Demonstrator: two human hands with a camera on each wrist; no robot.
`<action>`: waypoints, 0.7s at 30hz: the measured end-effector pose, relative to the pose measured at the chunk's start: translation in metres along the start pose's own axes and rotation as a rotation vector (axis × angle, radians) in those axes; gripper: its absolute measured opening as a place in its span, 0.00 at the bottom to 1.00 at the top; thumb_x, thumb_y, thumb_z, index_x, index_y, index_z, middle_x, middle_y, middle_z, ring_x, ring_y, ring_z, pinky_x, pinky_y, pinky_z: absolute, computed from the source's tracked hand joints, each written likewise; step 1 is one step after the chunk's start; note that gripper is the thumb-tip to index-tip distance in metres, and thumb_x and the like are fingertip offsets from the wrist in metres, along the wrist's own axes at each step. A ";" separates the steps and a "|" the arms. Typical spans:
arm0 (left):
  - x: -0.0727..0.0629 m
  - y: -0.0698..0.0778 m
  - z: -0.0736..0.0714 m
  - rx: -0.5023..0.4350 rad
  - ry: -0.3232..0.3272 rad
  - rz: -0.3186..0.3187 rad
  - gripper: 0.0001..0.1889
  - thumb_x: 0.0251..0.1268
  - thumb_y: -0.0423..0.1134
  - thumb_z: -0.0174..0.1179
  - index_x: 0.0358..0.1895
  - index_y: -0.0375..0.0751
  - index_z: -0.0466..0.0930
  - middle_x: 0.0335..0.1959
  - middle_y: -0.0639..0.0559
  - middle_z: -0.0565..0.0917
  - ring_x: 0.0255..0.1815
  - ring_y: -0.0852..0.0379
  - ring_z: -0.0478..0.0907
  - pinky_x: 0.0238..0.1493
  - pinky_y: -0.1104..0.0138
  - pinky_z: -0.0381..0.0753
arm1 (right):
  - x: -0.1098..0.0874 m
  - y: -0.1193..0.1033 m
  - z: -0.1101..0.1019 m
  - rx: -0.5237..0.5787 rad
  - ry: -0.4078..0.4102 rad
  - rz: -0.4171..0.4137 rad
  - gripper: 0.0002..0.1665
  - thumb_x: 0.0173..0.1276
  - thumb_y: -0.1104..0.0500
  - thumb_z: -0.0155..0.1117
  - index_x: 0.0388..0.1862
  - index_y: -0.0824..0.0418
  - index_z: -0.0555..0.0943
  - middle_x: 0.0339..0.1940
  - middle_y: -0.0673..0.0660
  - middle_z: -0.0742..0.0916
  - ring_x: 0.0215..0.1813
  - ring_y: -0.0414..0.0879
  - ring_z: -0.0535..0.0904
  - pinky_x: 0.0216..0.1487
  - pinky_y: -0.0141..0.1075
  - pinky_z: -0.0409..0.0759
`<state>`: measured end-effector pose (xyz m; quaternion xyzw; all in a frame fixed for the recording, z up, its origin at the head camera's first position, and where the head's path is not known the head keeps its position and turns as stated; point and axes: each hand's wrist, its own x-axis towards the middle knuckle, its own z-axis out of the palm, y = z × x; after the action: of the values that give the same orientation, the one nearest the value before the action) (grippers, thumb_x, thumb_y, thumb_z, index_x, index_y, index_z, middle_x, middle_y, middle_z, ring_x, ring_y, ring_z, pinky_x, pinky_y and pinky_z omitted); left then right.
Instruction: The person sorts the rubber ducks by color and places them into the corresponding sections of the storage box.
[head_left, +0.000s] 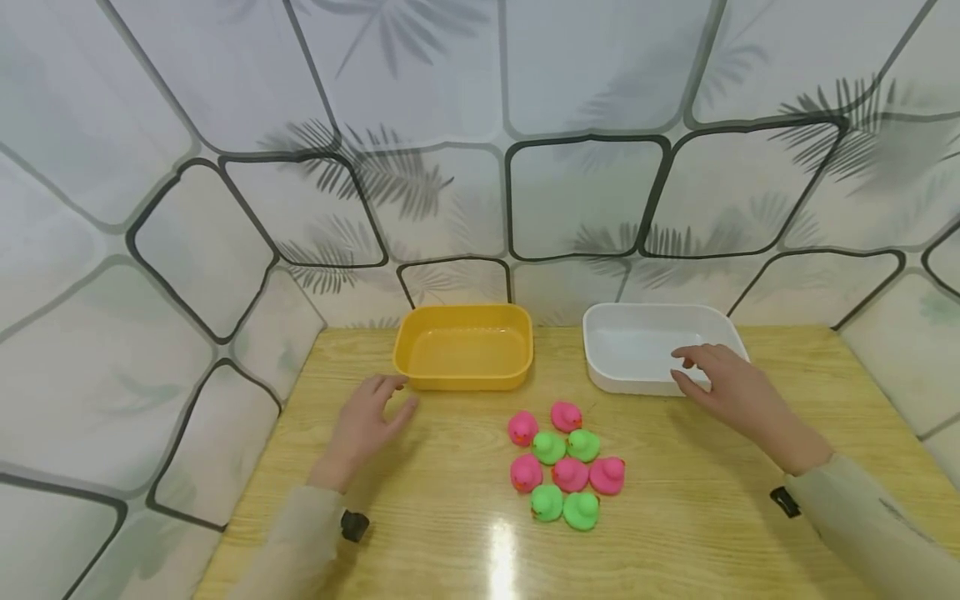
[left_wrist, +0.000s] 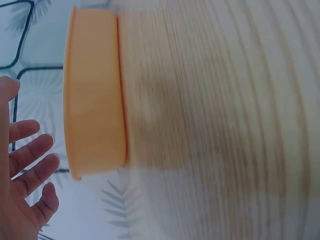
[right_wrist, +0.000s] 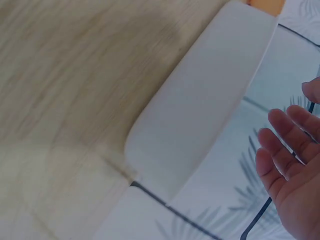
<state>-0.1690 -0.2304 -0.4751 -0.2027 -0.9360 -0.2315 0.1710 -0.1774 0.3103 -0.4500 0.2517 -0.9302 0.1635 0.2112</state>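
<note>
- Head view: The left hand (head_left: 363, 425) is at middle left, just beside the yellow tray (head_left: 465, 354). The right hand (head_left: 731, 387), at middle right, covers part of the white tray (head_left: 630, 350). Both hold nothing, thumbs and fingers apart. Five pink toy ducks (head_left: 526, 472) and four green toy ducks (head_left: 547, 502) sit bunched on the wooden table (head_left: 442, 483), lower middle, between the hands and well apart from both. It looks like no duck is picked yet; grabbing one calls for reaching toward the lower middle.
- Left wrist view: The left hand is at lower left, fingers spread. No ducks show.
- Right wrist view: The right hand is at lower right, fingers loosely bent.
</note>
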 end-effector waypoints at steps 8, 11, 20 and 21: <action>0.000 0.021 0.013 -0.007 0.031 0.168 0.18 0.66 0.43 0.71 0.51 0.33 0.85 0.44 0.43 0.86 0.44 0.43 0.84 0.44 0.50 0.85 | 0.036 -0.017 0.007 0.060 -0.077 -0.004 0.14 0.67 0.63 0.73 0.50 0.65 0.84 0.37 0.58 0.87 0.40 0.53 0.82 0.37 0.50 0.81; 0.000 0.028 0.019 -0.020 0.025 0.212 0.18 0.65 0.43 0.71 0.52 0.34 0.85 0.43 0.44 0.86 0.42 0.46 0.83 0.42 0.53 0.85 | 0.048 -0.021 0.010 0.078 -0.130 0.021 0.14 0.70 0.61 0.71 0.52 0.65 0.84 0.38 0.58 0.87 0.41 0.54 0.83 0.39 0.50 0.82; 0.004 0.050 0.040 -0.096 -0.049 0.240 0.16 0.65 0.44 0.72 0.50 0.38 0.86 0.45 0.48 0.87 0.46 0.49 0.83 0.48 0.55 0.84 | 0.083 -0.031 0.031 0.141 -0.214 0.028 0.11 0.73 0.61 0.67 0.50 0.65 0.84 0.37 0.58 0.88 0.41 0.55 0.85 0.47 0.53 0.83; 0.005 0.052 0.042 -0.101 -0.061 0.236 0.16 0.65 0.45 0.72 0.50 0.39 0.86 0.45 0.49 0.87 0.47 0.49 0.83 0.49 0.55 0.84 | 0.086 -0.033 0.034 0.146 -0.220 0.024 0.11 0.73 0.61 0.67 0.50 0.65 0.83 0.37 0.58 0.89 0.41 0.55 0.85 0.47 0.53 0.83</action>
<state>-0.1583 -0.1655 -0.4891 -0.3267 -0.8976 -0.2502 0.1578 -0.2381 0.2352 -0.4315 0.2719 -0.9363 0.2047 0.0870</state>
